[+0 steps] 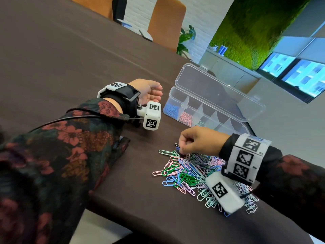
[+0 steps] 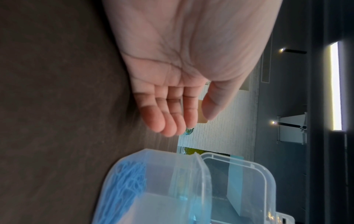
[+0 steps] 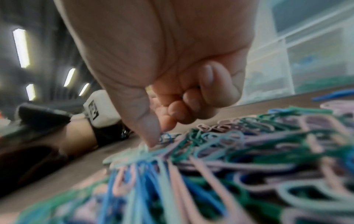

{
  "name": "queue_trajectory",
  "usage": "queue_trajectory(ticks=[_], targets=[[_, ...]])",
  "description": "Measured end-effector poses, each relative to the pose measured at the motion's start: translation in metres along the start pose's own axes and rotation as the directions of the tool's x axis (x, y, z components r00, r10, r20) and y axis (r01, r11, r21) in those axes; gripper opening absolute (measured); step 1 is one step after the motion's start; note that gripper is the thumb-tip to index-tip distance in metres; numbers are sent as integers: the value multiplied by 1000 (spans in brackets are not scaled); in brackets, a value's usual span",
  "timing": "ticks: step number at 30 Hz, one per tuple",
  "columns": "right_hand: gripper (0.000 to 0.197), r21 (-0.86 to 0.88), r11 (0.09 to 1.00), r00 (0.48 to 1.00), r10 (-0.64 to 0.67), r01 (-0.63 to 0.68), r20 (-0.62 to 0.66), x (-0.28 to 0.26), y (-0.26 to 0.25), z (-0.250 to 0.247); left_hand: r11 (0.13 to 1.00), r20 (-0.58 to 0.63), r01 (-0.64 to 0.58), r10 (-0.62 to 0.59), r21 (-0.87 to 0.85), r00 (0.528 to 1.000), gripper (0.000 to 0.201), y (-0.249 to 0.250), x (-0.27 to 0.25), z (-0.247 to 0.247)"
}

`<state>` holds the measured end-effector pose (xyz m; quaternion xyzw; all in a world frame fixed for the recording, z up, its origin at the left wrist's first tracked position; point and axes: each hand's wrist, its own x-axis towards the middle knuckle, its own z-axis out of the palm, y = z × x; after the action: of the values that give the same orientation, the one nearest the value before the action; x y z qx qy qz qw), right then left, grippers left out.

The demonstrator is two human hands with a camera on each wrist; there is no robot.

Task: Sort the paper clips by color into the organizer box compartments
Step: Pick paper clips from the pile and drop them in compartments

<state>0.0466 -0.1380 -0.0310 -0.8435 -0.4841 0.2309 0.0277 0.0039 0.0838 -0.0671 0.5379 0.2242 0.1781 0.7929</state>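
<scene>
Your right hand (image 1: 198, 140) is pinching a blue clip (image 3: 166, 137) at the pile's (image 1: 193, 173) edge; your left hand (image 1: 149, 90) is lying relaxed, empty, beside the box (image 1: 202, 106).

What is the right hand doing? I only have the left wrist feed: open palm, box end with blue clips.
Observer: The right hand is at the far edge of the loose clip pile, with thumb and forefinger pinching a blue clip.
Operator: Any colours in the box besides blue?
Observer: Yes. In the organizer box, the compartment next to the blue one holds pink clips, and the one after that holds a few pale green clips.
Operator: What's left in the pile?
Observer: A mix of blue, pink, dark green and pale green clips, lying on the table between the person and the box.
</scene>
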Motion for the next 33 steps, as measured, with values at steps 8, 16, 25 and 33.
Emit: queue_trajectory(ticks=[8, 16, 25, 33], targets=[[24, 954, 282, 961, 219, 103, -169, 9, 4, -33, 1000, 17, -6, 6, -5, 1000, 19, -1, 4, -2], [31, 935, -253, 931, 328, 250, -160, 43, -21, -77, 1000, 17, -4, 4, -12, 1000, 18, -1, 5, -3], [55, 947, -155, 949, 192, 281, -250, 41, -23, -75, 1000, 12, -13, 13, 0, 1000, 20, -3, 7, -2], [14, 386, 881, 960, -273, 273, -55, -11, -14, -33, 1000, 12, -8, 8, 11, 1000, 23, -2, 4, -1]])
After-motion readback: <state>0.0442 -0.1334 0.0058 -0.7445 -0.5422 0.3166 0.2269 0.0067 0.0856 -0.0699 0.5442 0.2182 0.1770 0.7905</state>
